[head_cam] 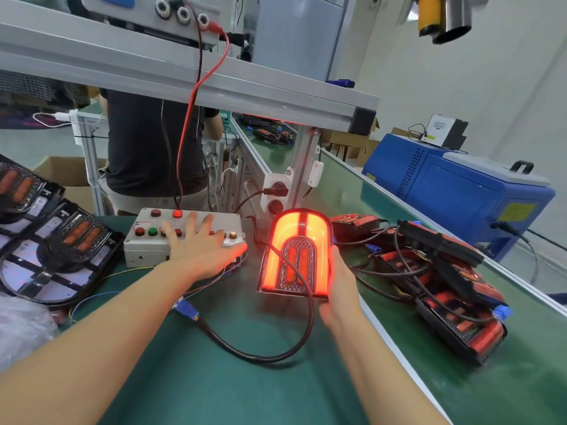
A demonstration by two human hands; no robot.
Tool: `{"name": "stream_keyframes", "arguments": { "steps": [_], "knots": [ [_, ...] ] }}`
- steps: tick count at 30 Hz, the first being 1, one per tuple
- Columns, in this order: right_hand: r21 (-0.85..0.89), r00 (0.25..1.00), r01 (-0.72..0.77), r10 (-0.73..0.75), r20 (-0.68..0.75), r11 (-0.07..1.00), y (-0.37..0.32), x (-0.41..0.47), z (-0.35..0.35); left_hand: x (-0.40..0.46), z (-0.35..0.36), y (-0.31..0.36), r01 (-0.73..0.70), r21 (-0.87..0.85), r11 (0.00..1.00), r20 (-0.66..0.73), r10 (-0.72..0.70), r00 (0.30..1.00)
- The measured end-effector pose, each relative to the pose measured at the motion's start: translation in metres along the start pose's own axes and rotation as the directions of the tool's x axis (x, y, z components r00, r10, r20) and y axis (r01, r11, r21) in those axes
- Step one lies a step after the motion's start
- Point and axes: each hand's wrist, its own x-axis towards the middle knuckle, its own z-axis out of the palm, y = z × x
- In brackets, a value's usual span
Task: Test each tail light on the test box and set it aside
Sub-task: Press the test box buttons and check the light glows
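Observation:
A tail light (296, 250) stands tilted on the green bench, its arch-shaped outer band glowing bright orange-red. My right hand (339, 289) grips its right edge and lower corner. A black cable (276, 354) loops from the lamp to a blue plug (184, 308) joined to thin wires from the test box. The grey test box (144, 240) sits to the left, with red and green buttons and one lit red lamp. My left hand (199, 243) lies flat on the box top, fingers spread over the button row.
Unlit tail lights on black trays (61, 259) lie at the left. A heap of tail lights with cables (435, 280) lies at the right. Behind are an aluminium frame (214, 84), a socket block (276, 191), a person in dark clothes, and a blue machine (460, 185).

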Motion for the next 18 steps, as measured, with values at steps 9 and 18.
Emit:
{"name": "stream_keyframes", "arguments": {
  "steps": [9, 18],
  "knots": [
    [0.023, 0.98, -0.181, 0.183, -0.074, 0.983, -0.006, 0.007, -0.02, -0.038, -0.038, -0.015, -0.3, -0.282, 0.911, -0.219, 0.243, 0.945],
    [-0.182, 0.933, -0.359, 0.347, -0.098, 0.915, 0.001, 0.014, -0.007, -0.065, -0.028, -0.09, -0.475, 0.014, 0.88, 0.308, 0.448, 0.839]
  ]
}}
